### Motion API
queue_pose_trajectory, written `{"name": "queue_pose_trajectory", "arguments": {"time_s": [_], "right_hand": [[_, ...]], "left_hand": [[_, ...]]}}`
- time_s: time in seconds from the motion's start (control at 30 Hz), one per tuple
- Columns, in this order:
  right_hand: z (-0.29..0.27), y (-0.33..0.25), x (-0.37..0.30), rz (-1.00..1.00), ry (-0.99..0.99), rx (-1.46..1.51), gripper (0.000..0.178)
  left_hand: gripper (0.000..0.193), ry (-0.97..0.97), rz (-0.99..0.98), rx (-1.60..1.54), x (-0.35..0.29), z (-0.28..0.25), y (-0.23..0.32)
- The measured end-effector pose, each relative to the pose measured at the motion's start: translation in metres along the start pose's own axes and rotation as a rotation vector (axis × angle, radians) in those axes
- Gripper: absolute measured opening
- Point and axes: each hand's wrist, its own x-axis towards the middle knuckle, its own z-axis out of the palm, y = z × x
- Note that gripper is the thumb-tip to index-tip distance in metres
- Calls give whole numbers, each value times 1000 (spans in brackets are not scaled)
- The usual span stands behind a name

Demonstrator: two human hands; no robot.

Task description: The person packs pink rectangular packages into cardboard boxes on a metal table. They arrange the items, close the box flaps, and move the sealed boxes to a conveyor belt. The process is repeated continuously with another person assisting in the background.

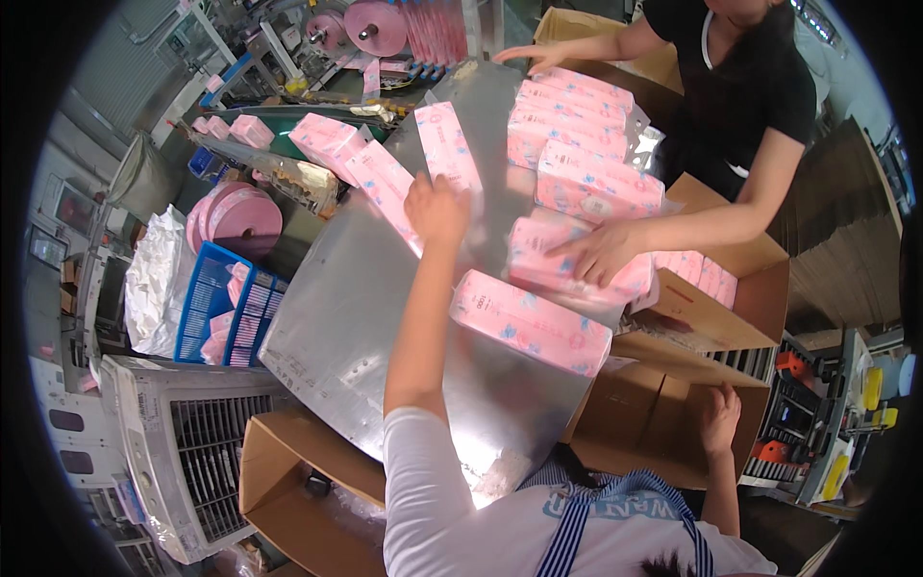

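Comprising, in a machine-lined workshop: one sheet-metal counter point(336, 322); two cardboard cartons point(630, 413) along its right edge; one pink pack point(442, 130) toward its far edge. Left arm extended, left hand point(437, 209) with fingers bent against that pack, grip indeterminable; right hand point(721, 420) beside the nearer carton, fingers half-curled, released.

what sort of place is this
Probably a factory packing area: pink packs lie on a metal table, with open cardboard boxes beside it and large pink rolls beyond.
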Motion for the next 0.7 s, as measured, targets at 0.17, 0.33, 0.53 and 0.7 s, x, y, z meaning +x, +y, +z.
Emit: {"name": "queue_pose_trajectory", "arguments": {"time_s": [0.17,0.33,0.53,0.7], "right_hand": [[-16,-27,3,-8,-59,-9,36],[-36,-60,31,-94,9,117,33],[-44,-162,124,-523,194,399,30],[-30,-326,224,-882,10,447,45]], "left_hand": [[99,-320,-248,122,49,24,39],[103,-478,-160,98,33,5,27],[101,-684,155,9,-45,-61,-1],[87,-365,123,49,-55,-68,-83]]}}
